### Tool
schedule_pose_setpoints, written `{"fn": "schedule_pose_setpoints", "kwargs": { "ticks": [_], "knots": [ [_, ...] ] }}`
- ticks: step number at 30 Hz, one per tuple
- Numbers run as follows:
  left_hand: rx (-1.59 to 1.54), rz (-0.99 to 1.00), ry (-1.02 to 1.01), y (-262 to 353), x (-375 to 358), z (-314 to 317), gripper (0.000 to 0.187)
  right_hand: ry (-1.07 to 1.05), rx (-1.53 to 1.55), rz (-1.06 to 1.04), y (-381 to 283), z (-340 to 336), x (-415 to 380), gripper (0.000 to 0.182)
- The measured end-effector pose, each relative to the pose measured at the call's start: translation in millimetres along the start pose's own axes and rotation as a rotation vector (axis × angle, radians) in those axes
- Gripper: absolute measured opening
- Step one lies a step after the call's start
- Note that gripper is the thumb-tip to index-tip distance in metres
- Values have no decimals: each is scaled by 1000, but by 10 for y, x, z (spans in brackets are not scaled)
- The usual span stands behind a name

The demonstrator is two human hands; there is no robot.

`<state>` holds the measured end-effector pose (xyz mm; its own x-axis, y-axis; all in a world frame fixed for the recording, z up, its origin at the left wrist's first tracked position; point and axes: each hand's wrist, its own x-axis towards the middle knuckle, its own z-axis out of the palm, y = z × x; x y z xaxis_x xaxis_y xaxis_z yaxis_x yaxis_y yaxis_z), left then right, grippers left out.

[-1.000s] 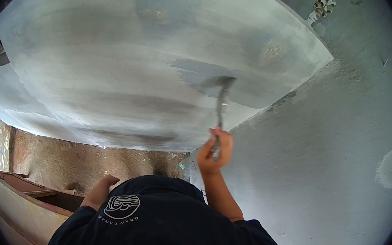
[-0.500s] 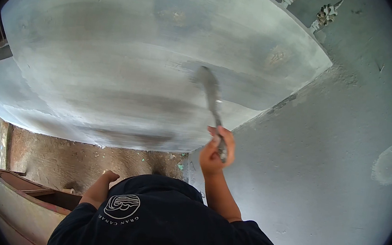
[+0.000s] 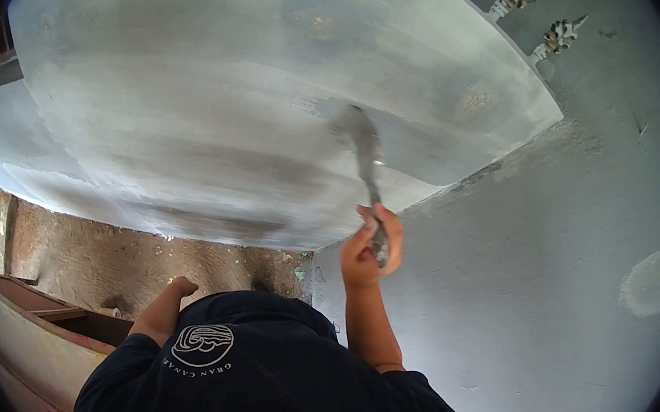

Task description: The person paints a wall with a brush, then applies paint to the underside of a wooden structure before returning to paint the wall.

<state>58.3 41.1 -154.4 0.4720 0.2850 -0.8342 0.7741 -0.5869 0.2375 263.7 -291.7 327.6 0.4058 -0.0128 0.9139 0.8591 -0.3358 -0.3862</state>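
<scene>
At the far left, a rusty brown trough is seen low in the frame, in front of a rough brown wall. Just to its right, the left hand is held low beside the dark shirt, on which a white round logo is printed; the fingers appear curled loosely inward, with nothing seen in them, though the grip is partly hidden by the shirt. Above, a broad pale grey slab is spread across most of the upper view, streaked with darker damp bands. Further right, the right hand is raised on an outstretched forearm, its fingers wrapped tightly around the handle of a brush. The brush is pointed up and slightly left, and its blurred head is pressed against the underside of the slab, at the edge of a darker wet patch. At the right, a grey plastered wall is met by the slab's edge, and a paler round patch is seen on that wall near the frame's rim.
</scene>
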Motion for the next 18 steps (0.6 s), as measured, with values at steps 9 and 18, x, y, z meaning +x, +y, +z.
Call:
{"fn": "schedule_pose_setpoints", "kwargs": {
  "ticks": [9, 18],
  "knots": [
    [87, 75, -74, -703, 498, 533, 59, -132, 81, -179, 16, -153, 91, 21],
    [-124, -83, -85, -577, -561, 504, 65, -79, 23, -24, 279, -161, 34, 20]
  ]
}}
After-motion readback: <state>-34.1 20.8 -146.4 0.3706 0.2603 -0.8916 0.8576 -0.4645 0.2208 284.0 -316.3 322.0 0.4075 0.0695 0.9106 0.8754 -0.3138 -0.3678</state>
